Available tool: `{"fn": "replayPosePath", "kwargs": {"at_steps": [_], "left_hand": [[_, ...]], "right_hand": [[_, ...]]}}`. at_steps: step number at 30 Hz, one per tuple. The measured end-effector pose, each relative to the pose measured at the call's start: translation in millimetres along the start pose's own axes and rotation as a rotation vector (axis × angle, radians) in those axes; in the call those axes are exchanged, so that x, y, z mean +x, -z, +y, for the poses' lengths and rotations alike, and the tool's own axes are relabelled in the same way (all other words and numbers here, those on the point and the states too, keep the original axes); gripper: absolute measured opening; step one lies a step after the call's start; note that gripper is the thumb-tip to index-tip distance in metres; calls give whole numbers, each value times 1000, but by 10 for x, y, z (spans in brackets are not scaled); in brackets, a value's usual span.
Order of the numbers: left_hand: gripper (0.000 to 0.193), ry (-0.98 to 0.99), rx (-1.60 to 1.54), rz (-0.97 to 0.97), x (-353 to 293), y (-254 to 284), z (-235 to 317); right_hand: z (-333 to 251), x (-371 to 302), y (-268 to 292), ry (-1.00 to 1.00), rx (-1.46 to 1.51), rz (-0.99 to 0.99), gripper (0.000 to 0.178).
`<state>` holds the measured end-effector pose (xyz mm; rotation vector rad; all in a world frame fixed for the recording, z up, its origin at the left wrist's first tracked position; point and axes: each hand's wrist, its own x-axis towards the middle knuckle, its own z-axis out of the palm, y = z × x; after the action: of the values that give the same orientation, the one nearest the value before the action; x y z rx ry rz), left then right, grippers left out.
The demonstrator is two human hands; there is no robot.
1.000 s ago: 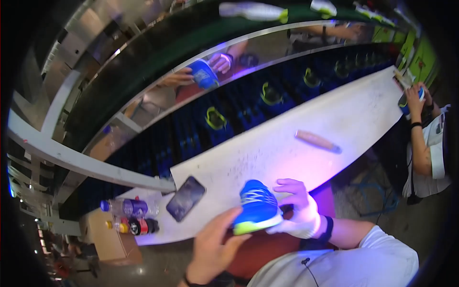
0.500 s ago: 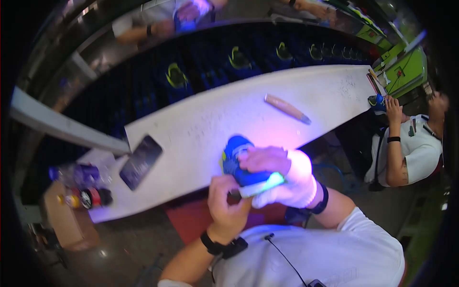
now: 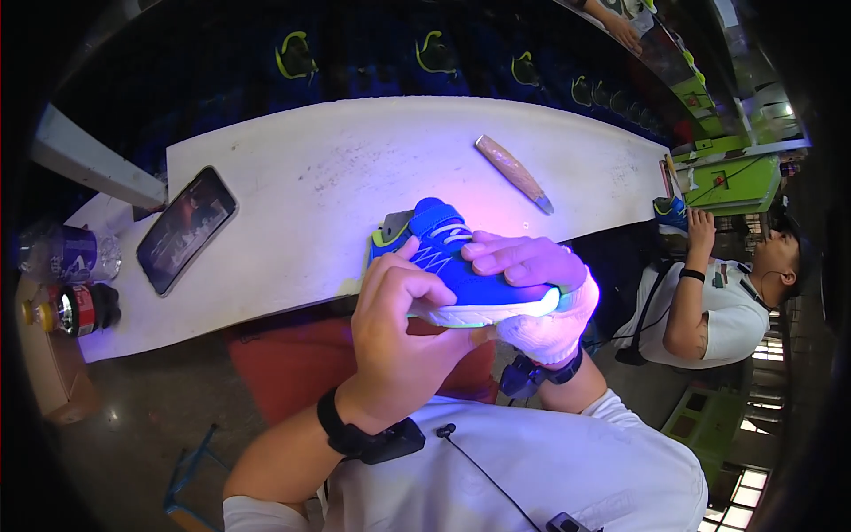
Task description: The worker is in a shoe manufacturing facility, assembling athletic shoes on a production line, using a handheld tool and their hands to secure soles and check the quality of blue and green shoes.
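Observation:
A small blue sneaker (image 3: 434,257) with a white sole, pale laces and a yellow-green collar is held above the near edge of the table. My left hand (image 3: 399,324), bare, grips its near side, with fingertips on the upper and the thumb reaching under the sole. My right hand (image 3: 545,288), in a pale glove that leaves the fingers bare, clasps the toe end with fingers laid over the top. Bright violet and greenish light glows at the toe, beside the right palm.
On the white table (image 3: 310,168) lie a wooden-handled knife (image 3: 514,173) and a phone (image 3: 186,229). Bottles (image 3: 75,306) stand at the left end by a post (image 3: 97,155). More shoes (image 3: 434,55) line the dark rack behind. A co-worker (image 3: 709,301) at right handles another blue shoe (image 3: 671,213).
The sneaker has turned so its side and laces show more, and its sole is seen along the edge. My left hand now spreads over its side. The whole view has shifted.

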<state>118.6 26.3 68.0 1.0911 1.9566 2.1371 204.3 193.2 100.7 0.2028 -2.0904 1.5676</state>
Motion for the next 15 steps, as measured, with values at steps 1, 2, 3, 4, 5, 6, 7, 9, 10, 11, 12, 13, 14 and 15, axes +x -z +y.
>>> {"fn": "replayPosePath", "kwargs": {"at_steps": [1, 2, 3, 4, 5, 6, 7, 9, 10, 11, 12, 13, 14, 15], "left_hand": [[53, 64, -13, 5, 25, -26, -4], [53, 57, -24, 6, 67, -50, -14], [55, 65, 25, -27, 119, -71, -22], [56, 61, 74, -59, 184, -87, -16], [55, 79, 103, -84, 242, -90, 8], [54, 72, 165, -136, 205, -84, 10], [52, 72, 239, -163, 190, 14, -18], [49, 91, 313, -224, 135, 248, -201], [50, 115, 331, -260, 108, 421, -319], [50, 62, 338, -242, 131, 537, -368], [57, 171, 193, -293, 106, 670, -390], [64, 281, 47, -346, 137, 746, -377], [64, 253, 68, -338, 251, 802, -304], [72, 228, 73, -363, 405, 881, -184]], "right_hand": [[2, -23, 13, -38, -11, 43, 49], [0, -38, 34, -72, -23, 87, 48], [-1, -45, 68, -92, 33, 115, 46], [1, -94, 111, -75, 15, 114, 46], [25, -132, 160, -95, 56, 148, 48], [24, -151, 215, -110, 98, 179, 49], [35, -118, 338, -127, -38, 77, 56], [-26, -84, 613, -246, -480, -45, 63], [47, -112, 726, -298, -632, -129, 67], [127, -172, 770, -426, -587, -36, 68], [255, -299, 752, -565, -520, 56, 70], [466, -426, 659, -591, -197, 243, 60], [694, -424, 500, -609, 145, 406, 51], [614, -241, 244, -748, 346, 489, 57]]}}
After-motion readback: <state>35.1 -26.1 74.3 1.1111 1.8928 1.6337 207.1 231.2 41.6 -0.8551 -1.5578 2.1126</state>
